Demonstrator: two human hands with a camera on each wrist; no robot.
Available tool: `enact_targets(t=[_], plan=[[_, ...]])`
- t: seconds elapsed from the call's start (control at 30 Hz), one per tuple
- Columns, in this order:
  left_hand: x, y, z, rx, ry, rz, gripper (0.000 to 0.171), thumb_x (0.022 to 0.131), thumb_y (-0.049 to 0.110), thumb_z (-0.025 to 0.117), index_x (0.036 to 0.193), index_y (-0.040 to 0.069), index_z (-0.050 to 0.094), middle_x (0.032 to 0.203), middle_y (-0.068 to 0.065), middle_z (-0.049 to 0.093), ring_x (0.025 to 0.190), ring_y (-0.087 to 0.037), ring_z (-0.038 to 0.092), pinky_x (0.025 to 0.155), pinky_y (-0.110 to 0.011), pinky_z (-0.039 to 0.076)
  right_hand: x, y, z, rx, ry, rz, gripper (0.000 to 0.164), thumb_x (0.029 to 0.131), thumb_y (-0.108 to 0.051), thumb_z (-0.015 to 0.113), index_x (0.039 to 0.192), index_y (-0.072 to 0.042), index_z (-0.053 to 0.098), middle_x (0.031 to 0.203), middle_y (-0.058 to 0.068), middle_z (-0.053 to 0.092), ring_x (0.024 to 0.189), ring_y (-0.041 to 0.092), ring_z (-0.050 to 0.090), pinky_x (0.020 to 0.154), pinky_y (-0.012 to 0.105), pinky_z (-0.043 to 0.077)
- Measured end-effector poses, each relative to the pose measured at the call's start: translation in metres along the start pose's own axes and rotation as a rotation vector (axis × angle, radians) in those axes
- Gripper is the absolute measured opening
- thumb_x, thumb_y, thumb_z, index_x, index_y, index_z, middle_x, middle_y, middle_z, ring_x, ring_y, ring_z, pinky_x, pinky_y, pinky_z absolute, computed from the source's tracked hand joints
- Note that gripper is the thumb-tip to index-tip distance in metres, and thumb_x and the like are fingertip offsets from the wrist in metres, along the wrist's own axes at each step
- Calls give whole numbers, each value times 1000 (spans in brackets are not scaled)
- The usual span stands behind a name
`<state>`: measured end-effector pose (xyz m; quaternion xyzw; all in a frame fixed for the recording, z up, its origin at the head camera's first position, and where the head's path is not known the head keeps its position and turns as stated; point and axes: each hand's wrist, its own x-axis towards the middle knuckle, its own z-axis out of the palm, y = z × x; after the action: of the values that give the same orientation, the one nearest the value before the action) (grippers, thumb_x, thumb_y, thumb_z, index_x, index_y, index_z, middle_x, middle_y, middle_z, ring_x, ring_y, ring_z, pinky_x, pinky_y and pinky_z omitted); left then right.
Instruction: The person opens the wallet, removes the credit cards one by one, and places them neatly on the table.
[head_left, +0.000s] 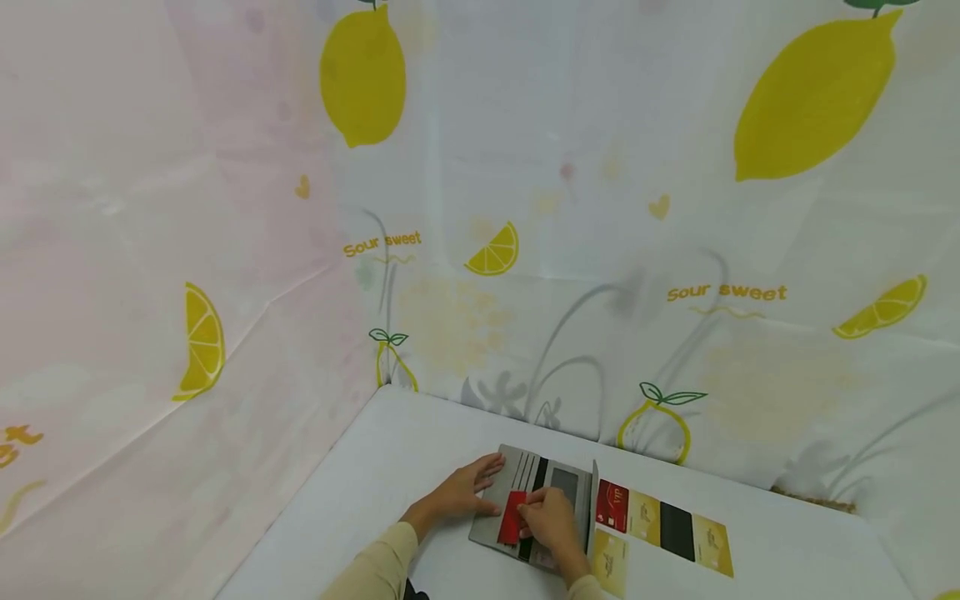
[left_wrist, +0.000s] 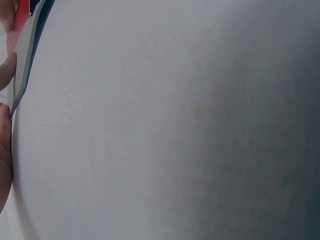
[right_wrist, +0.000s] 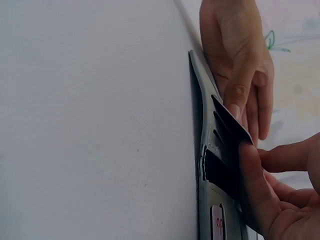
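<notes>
A grey wallet (head_left: 507,475) lies spread open on the white table, with slits across its left panel and a dark band down the middle. My right hand (head_left: 553,523) pinches a red card (head_left: 510,523) by its right edge over that panel. From the right wrist view, the card (right_wrist: 233,121) stands tilted at the card slits, with the left thumb against it. My left hand (head_left: 457,493) rests along the wallet's left side, fingers extended toward its far edge. In the left wrist view only the wallet's edge (left_wrist: 24,65) and some fingertips show.
Right of the wallet lie a red VIP card (head_left: 612,506), a gold card (head_left: 644,518), a black card (head_left: 677,531) and another gold card (head_left: 712,546) in a row. One more gold card (head_left: 610,564) lies nearer. Lemon-printed cloth walls (head_left: 525,333) bound the table (head_left: 375,467) behind and left.
</notes>
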<state>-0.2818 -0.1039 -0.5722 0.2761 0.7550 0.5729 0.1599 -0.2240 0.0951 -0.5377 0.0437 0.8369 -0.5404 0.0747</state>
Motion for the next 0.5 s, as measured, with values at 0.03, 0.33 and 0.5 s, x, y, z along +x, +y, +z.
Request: enact_targets(t=[0.03,0.33,0.5], plan=[[1,0,0,2,1,0,92,79,-2,78,152,-2,22,155,-17,31,142,-31,31,112,-30,37,0,0,0,10,-2,-6,17,87,-1,67,98,10,60,72,8,64,52,13,63,49,27,58],[6,-5,3,-7,-11,40,94,78,-2,79,152,-4,21,155,-20,30,141,-34,32,111,-30,38,2,14,-27,118,11,-16,21,86,1,69,101,14,62,76,7,68,60,14,65,54,30,61],[2,-7,3,-15,-1,40,95,76,-7,79,152,-5,21,154,-21,30,141,-35,31,111,-29,38,0,16,-36,127,36,-17,22,86,-3,71,100,13,64,76,6,68,59,16,66,54,32,61]])
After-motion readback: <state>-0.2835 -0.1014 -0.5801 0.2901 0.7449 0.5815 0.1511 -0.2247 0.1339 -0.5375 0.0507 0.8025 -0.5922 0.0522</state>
